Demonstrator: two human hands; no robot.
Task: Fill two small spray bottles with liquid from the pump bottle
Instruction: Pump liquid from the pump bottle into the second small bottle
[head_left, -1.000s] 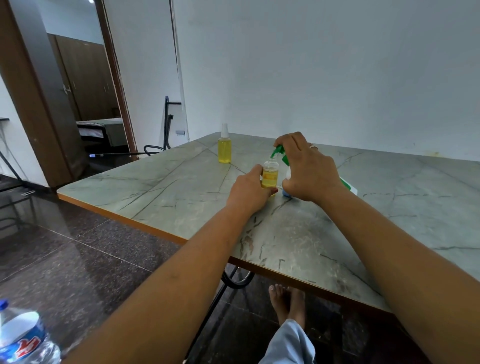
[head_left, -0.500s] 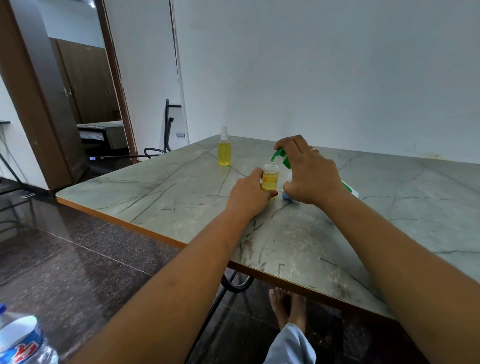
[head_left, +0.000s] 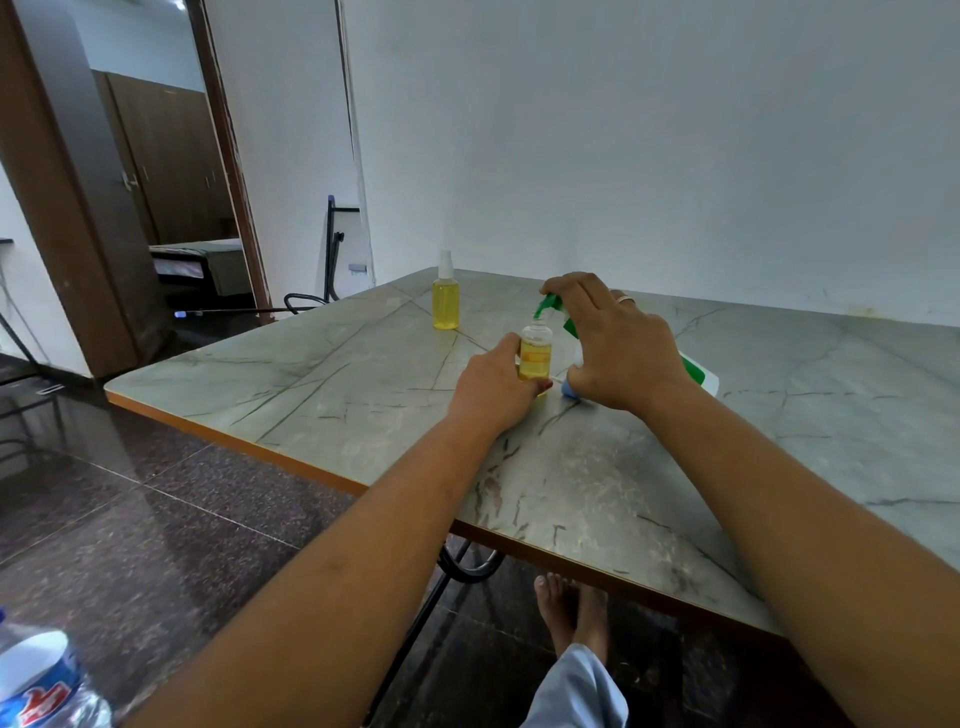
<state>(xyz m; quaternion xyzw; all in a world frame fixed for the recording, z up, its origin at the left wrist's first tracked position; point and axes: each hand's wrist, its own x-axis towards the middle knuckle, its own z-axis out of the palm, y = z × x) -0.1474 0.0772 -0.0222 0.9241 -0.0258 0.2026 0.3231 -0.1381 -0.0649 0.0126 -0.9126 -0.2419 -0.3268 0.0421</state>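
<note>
On the near half of the table (head_left: 311, 374), centre of view: my left hand (head_left: 493, 389) grasps the open spray bottle (head_left: 535, 356), thumb and fingers curled round its lower part, the bottle upright on the tabletop; my right hand (head_left: 618, 348) is clenched over the green head of the pump bottle (head_left: 698, 370), forefinger on top, its white-and-green body slanting away to the right behind my wrist; the spout (head_left: 543, 307) sits just above the open neck. Compared with half a second ago, neither grip has shifted and the spout has kept its place; yellow liquid now stands near the shoulder, though whether it has risen I cannot tell; I judge this second fill nearly done, one or two more presses at most. Farther back, well apart, the capped spray bottle (head_left: 445, 299) stands full; a small blue piece (head_left: 571, 388), possibly the missing sprayer, lies under my right palm.
</note>
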